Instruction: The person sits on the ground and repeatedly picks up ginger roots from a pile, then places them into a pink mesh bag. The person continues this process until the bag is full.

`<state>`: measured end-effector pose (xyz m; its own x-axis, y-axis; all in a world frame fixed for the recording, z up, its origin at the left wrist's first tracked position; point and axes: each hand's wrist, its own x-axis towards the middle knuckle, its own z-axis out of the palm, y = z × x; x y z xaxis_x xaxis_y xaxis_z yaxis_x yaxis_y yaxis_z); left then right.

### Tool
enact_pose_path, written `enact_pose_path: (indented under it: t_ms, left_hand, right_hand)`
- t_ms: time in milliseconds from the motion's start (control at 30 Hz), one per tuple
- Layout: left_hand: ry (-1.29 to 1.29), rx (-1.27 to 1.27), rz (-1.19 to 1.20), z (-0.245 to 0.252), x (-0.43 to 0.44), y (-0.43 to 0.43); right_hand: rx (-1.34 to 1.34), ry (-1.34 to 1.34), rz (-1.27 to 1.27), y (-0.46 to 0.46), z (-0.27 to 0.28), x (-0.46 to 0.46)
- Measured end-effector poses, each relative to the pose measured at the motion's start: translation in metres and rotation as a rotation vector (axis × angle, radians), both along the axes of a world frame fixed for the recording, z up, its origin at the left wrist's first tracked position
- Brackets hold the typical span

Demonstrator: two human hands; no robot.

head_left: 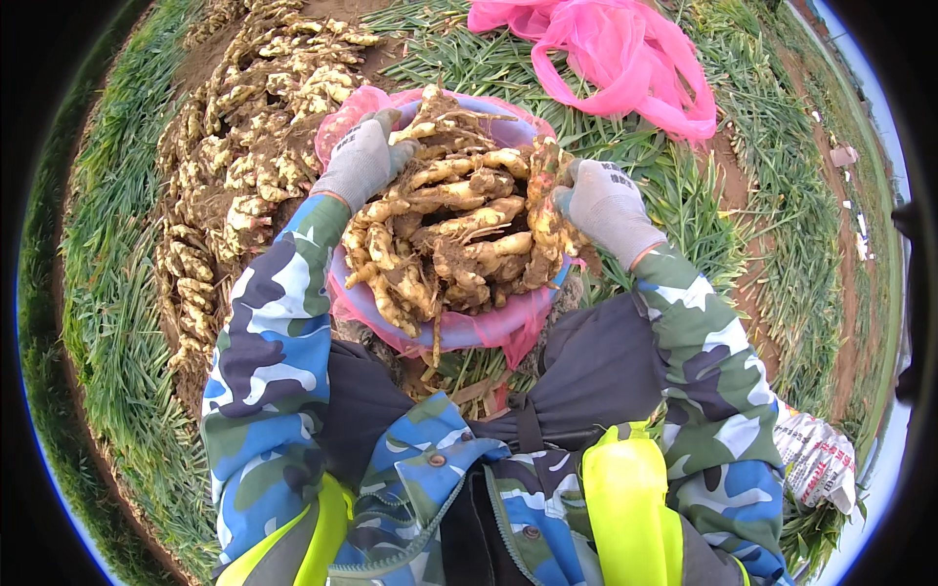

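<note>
A round pale-blue basin (462,335), draped with pink mesh netting (526,338), stands between my legs and is heaped with ginger rhizomes (476,220) caked in soil. My right hand (607,209), in a grey coated work glove, grips a knobbly ginger clump (551,194) at the heap's right side. At the upper left of the heap, my gloved left hand (360,157) has its fingers curled against the ginger by the basin rim. Its fingertips are partly hidden, so whether it holds a piece cannot be made out.
Dug ginger (256,139) lies in a long row on bare soil to the left. More pink mesh (615,66) is crumpled on cut green stalks (659,176) at the upper right. A white printed sack (817,458) rests behind my right elbow.
</note>
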<state>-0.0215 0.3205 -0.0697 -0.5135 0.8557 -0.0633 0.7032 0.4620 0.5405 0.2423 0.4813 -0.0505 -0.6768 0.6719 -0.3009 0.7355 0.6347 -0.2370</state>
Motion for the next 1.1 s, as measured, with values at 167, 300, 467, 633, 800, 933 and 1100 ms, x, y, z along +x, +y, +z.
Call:
enact_pose_path:
  t_ms: [167, 300, 467, 633, 800, 933, 1100]
  left_hand:
    - [0.065, 0.195, -0.048, 0.025, 0.025, -0.025]
    - [-0.038, 0.199, -0.219, 0.022, 0.092, -0.041]
    - [-0.463, 0.045, -0.355, 0.0, 0.205, -0.047]
    - [-0.677, 0.011, -0.123, -0.036, 0.222, -0.051]
    - [-0.511, 0.141, -0.04, -0.047, 0.209, -0.041]
    - [-0.503, 0.159, 0.01, -0.036, 0.194, -0.023]
    - [-0.56, 0.219, -0.078, -0.032, 0.2, -0.021]
  right_hand:
    - [-0.004, 0.041, 0.04, 0.012, 0.029, -0.007]
    - [-0.281, -0.028, 0.107, 0.041, 0.075, -0.003]
    - [-0.63, -0.148, 0.345, 0.062, 0.05, -0.02]
    - [-0.751, -0.28, 0.18, 0.061, 0.001, -0.026]
    - [-0.902, 0.297, -0.493, 0.065, -0.009, -0.028]
    - [-0.975, 0.405, -0.441, 0.044, -0.008, -0.005]
    - [-0.622, 0.431, -0.137, -0.017, -0.022, 0.009]
